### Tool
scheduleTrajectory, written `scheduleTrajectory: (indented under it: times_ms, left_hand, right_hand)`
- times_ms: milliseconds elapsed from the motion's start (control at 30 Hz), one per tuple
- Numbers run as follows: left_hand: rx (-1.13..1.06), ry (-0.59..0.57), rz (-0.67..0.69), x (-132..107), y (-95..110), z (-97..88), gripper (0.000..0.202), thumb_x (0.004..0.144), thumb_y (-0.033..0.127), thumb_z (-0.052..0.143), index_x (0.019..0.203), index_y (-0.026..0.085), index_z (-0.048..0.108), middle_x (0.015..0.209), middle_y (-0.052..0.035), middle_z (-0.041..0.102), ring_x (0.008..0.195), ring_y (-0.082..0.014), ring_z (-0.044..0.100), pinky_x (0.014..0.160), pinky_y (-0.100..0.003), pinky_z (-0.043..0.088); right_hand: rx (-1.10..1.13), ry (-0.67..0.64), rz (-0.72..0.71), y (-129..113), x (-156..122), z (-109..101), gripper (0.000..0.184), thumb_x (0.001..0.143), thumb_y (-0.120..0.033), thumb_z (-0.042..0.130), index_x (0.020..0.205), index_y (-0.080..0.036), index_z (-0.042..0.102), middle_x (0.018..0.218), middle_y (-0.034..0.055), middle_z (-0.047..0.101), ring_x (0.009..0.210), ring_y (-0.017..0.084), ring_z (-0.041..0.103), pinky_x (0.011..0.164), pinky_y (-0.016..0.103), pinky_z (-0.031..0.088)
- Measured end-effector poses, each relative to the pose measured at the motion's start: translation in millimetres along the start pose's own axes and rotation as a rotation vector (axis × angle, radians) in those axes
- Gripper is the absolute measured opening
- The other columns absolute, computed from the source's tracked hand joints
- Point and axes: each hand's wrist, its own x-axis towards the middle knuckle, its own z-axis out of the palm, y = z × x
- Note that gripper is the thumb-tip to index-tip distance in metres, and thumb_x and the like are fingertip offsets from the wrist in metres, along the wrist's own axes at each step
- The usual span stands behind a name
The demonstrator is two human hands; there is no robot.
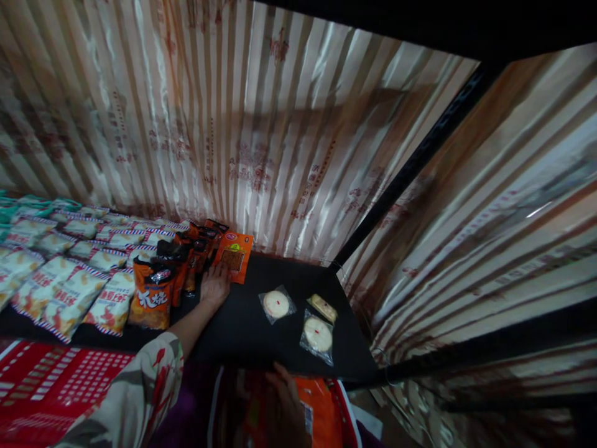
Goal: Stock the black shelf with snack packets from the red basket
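My left hand reaches onto the black shelf, its fingers closed on the lower left edge of a flat orange snack packet. Left of that hand stands a row of orange and black snack bags. My right hand is low in the view, over a white-rimmed container held near my body. Its fingers look stretched out and slightly apart in the dim light. Beside it in the container lies orange packaging. The palm side of this hand is hidden.
Several white snack bags fill the shelf's left side. Two round wrapped pastries and a small yellowish wrapped bar lie on the black shelf. A red basket is below left. A dark post rises at the shelf's right corner.
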Motion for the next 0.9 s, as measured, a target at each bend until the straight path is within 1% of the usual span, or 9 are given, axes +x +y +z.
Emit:
scheduleTrajectory:
  times_ms: [133,300,467,567,633,700,800,867,900]
  left_hand:
    - [-0.036,-0.004,-0.011,-0.2,0.4,-0.6,0.044,0.092,0.030,0.028,0.125,0.011,0.050,0.132,-0.0166,0.049,0.114,-0.0303,0.046,0.088,-0.044,0.039]
    - [-0.053,0.012,0.002,-1.9,0.2,-0.8,0.042,0.092,0.030,0.029,0.123,0.012,0.051,0.133,-0.0168,0.048,0.114,-0.0299,0.046,0.089,-0.044,0.039]
    - [-0.071,0.036,0.001,-2.3,-1.3,-4.3,0.039,0.092,0.029,0.030,0.115,0.013,0.057,0.131,-0.0147,0.050,0.114,-0.0303,0.046,0.088,-0.042,0.041]
    - [-0.173,0.080,-0.016,-2.8,2.0,-13.2,0.037,0.090,0.027,0.034,0.112,0.011,0.058,0.129,-0.0155,0.052,0.112,-0.0307,0.047,0.089,-0.043,0.041]
    - [-0.203,0.075,0.010,-9.4,9.8,-24.2,0.035,0.089,0.025,0.034,0.110,0.012,0.060,0.128,-0.0127,0.052,0.116,-0.0277,0.046,0.095,-0.040,0.039]
    - [-0.322,0.081,0.056,-27.6,22.9,-39.1,0.035,0.088,0.020,0.033,0.111,0.014,0.059,0.122,-0.0095,0.057,0.115,-0.0227,0.047,0.099,-0.036,0.037]
    - [-0.618,0.036,0.199,-83.4,48.9,-61.3,0.038,0.088,0.017,0.029,0.110,0.017,0.059,0.113,-0.0071,0.060,0.110,-0.0174,0.052,0.098,-0.032,0.040]
    - [-0.757,-0.113,0.362,-134.6,66.3,-68.3,0.039,0.089,0.019,0.028,0.111,0.018,0.059,0.114,-0.0075,0.060,0.109,-0.0169,0.053,0.098,-0.031,0.041]
    - [-0.801,-0.230,0.453,-161.2,73.9,-68.0,0.039,0.088,0.020,0.030,0.112,0.020,0.059,0.114,-0.0071,0.060,0.109,-0.0166,0.053,0.097,-0.030,0.041]
  right_hand:
    - [0.062,0.037,-0.032,-9.9,-1.1,8.8,0.032,0.090,-0.035,0.038,0.094,-0.025,0.068,0.109,0.0090,0.066,0.101,0.020,0.063,0.085,0.034,0.054]
    - [0.069,0.075,-0.074,-6.0,-1.8,12.4,0.032,0.091,-0.035,0.039,0.096,-0.021,0.067,0.107,0.0103,0.067,0.100,0.020,0.064,0.087,0.035,0.052]
    - [0.039,-0.015,-0.057,-11.9,-1.8,-6.3,0.032,0.089,-0.037,0.039,0.097,-0.023,0.067,0.101,0.0075,0.070,0.094,0.019,0.066,0.082,0.033,0.054]
    - [0.052,-0.014,0.078,-13.0,-6.7,-23.5,0.034,0.089,-0.038,0.036,0.096,-0.022,0.065,0.097,0.0076,0.070,0.092,0.018,0.065,0.082,0.031,0.053]
    - [0.078,-0.046,0.167,-5.8,-12.1,-34.0,0.034,0.088,-0.040,0.037,0.092,-0.021,0.065,0.093,0.0074,0.070,0.087,0.018,0.065,0.078,0.030,0.053]
    - [0.098,-0.045,0.244,8.2,-18.7,-42.4,0.035,0.086,-0.042,0.038,0.090,-0.020,0.065,0.093,0.0084,0.070,0.086,0.019,0.065,0.077,0.029,0.053]
    - [0.003,-0.088,0.365,33.3,-28.0,-50.1,0.038,0.084,-0.044,0.037,0.095,-0.019,0.064,0.097,0.0099,0.070,0.090,0.022,0.065,0.081,0.033,0.052]
    - [-0.138,-0.165,0.372,46.3,-31.7,-52.0,0.039,0.083,-0.039,0.037,0.100,-0.017,0.064,0.103,0.0113,0.068,0.096,0.024,0.063,0.088,0.036,0.048]
    - [-0.203,-0.212,0.366,50.5,-32.5,-52.2,0.040,0.083,-0.037,0.036,0.104,-0.016,0.063,0.106,0.0119,0.067,0.100,0.024,0.062,0.091,0.036,0.046]
